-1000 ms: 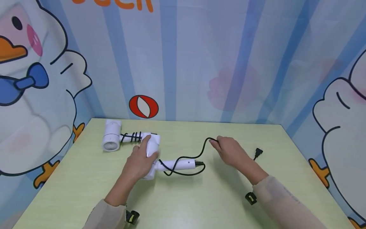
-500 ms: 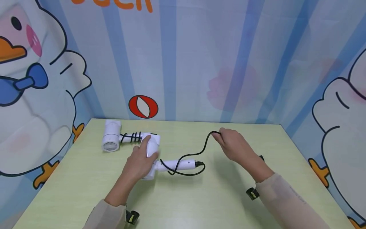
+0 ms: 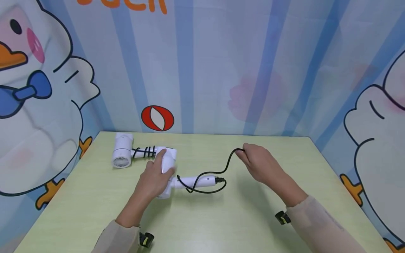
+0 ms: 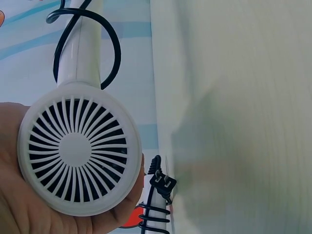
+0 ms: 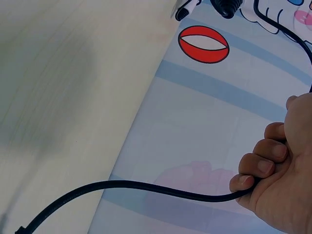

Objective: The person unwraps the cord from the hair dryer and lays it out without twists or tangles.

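My left hand (image 3: pixel 154 180) grips the body of a white hair dryer (image 3: pixel 168 163), whose handle (image 3: pixel 199 181) points right. In the left wrist view the round slatted grille of this hair dryer (image 4: pixel 75 150) faces the camera, with the palm and fingers around it. A black power cord (image 3: pixel 228 163) leaves the handle's end, loops across the handle and rises to the right. My right hand (image 3: pixel 261 163) holds that cord above the table. In the right wrist view, curled fingers close round the cord (image 5: pixel 161 189), and its free length runs out below them.
A second white hair dryer (image 3: pixel 122 149) lies at the back left of the table (image 3: pixel 240 225), black cord wound round its handle. Its two-pin plug (image 4: pixel 163 183) shows in the left wrist view. Behind the table hangs a striped cartoon backdrop (image 3: pixel 209 70).
My right hand has moved a little up and to the right, drawing the cord along. The plug at the right has gone out of sight behind the forearm. My left hand stays put.
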Tool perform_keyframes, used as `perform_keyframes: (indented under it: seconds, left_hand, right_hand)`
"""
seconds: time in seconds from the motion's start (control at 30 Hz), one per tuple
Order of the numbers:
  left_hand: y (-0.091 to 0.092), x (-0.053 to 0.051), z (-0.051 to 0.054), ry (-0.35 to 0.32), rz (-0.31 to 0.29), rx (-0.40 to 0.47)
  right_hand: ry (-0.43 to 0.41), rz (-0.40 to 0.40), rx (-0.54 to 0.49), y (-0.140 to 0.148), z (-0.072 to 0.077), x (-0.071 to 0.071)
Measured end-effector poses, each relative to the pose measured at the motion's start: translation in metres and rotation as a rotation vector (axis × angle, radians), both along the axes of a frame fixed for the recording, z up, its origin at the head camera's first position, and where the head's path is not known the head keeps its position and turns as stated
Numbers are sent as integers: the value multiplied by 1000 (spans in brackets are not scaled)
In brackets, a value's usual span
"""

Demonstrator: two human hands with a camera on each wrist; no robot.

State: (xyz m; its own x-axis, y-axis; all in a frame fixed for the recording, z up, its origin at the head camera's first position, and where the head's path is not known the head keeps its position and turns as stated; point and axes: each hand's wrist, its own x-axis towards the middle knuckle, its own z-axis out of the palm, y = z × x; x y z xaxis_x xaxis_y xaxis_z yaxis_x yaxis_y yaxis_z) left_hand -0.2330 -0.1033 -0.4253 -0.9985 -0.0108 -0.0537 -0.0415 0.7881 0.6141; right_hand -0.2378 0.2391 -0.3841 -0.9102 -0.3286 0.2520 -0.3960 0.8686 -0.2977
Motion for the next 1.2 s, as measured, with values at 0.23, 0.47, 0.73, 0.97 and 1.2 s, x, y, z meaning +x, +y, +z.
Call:
perform_keyframes:
  seconds: [0.23, 0.47, 0.73, 0.97, 1.2]
  left_hand:
    - [-1, -1, -1, 1, 10, 5]
    - [-2, -2, -1, 7, 15, 0]
    - [-2, -4, 1, 7, 12, -5]
    - [-1, -3, 1, 6, 16, -5]
    - [-2, -3, 4, 15, 22, -4]
  right_hand:
    - [7, 34, -21, -2, 3, 14]
    - [25, 78, -23, -4, 4, 26]
    - [42, 111, -6, -4, 5, 32]
    - [43, 122, -3, -1, 0, 35]
    - [43, 152, 12, 1, -9, 44]
